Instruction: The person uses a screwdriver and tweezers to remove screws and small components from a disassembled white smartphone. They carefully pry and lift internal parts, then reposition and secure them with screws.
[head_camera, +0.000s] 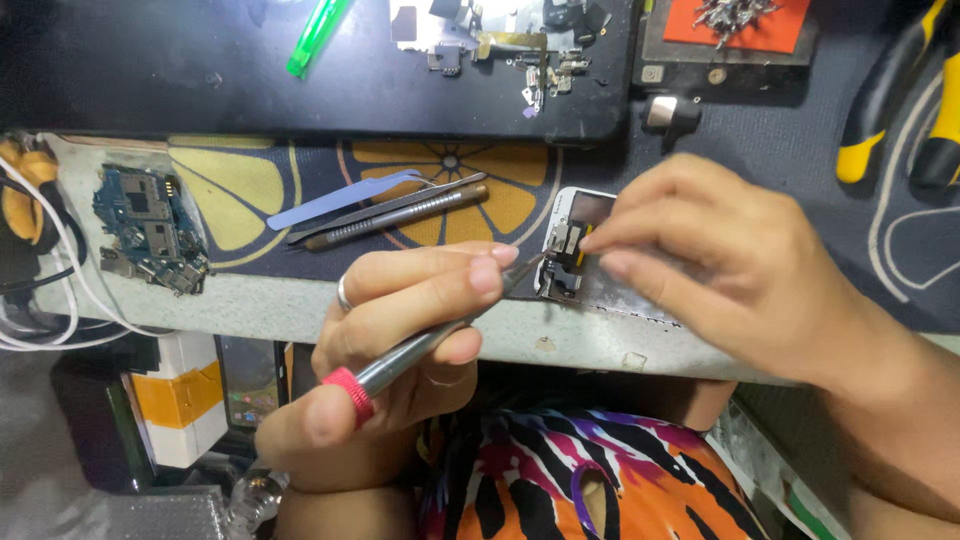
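Red-capped steel screwdriver (400, 362) in left hand (400, 330)

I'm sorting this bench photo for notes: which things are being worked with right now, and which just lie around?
In use:
left hand holding a red-capped metal tool
right hand pressing down the opened phone

Lying about:
blue circuit board
blue plastic pry tool
tweezers
green tool
yellow-handled pliers
orange tray of small metal parts
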